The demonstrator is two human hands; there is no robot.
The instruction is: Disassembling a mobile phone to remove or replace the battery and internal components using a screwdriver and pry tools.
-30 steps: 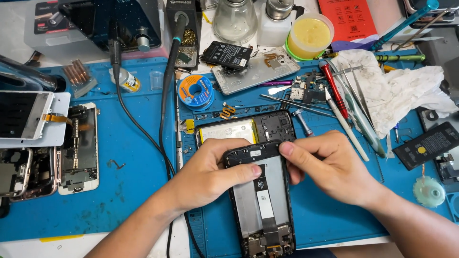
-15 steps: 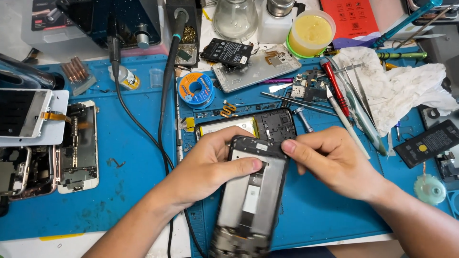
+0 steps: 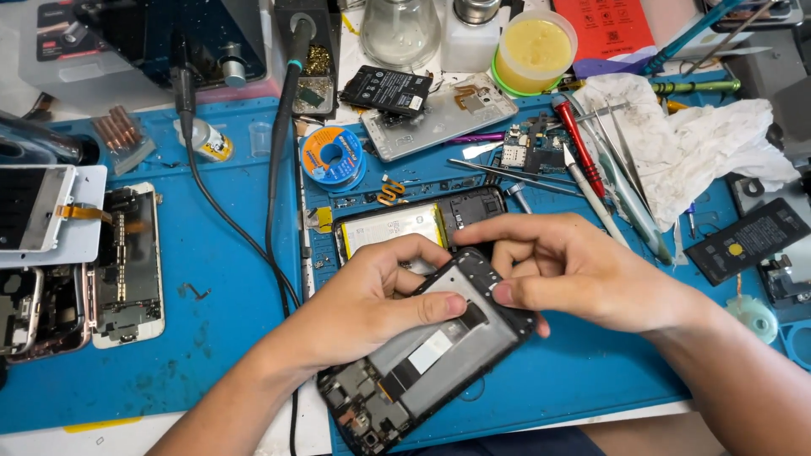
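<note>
Both of my hands hold a black opened phone frame [image 3: 427, 359] with bare circuitry and a ribbon cable, tilted diagonally above the blue work mat [image 3: 211, 295]. My left hand [image 3: 372, 300] grips its left side, thumb pressed on the inner plate. My right hand [image 3: 574, 274] pinches its upper end with thumb and fingers. Just behind the hands lies another opened phone [image 3: 418, 224] with a pale battery showing.
Dismantled phones [image 3: 127, 266] lie at the left edge. A solder spool [image 3: 332, 156], a black cable [image 3: 274, 169], a battery [image 3: 387, 89], a silver back cover [image 3: 439, 118], a red screwdriver [image 3: 579, 143], tweezers, crumpled tissue [image 3: 693, 143] and a yellow tub [image 3: 534, 51] crowd the back.
The phone frame has swung from upright to a diagonal tilt, its lower end moving left. My hands have shifted with it and closed over its upper end.
</note>
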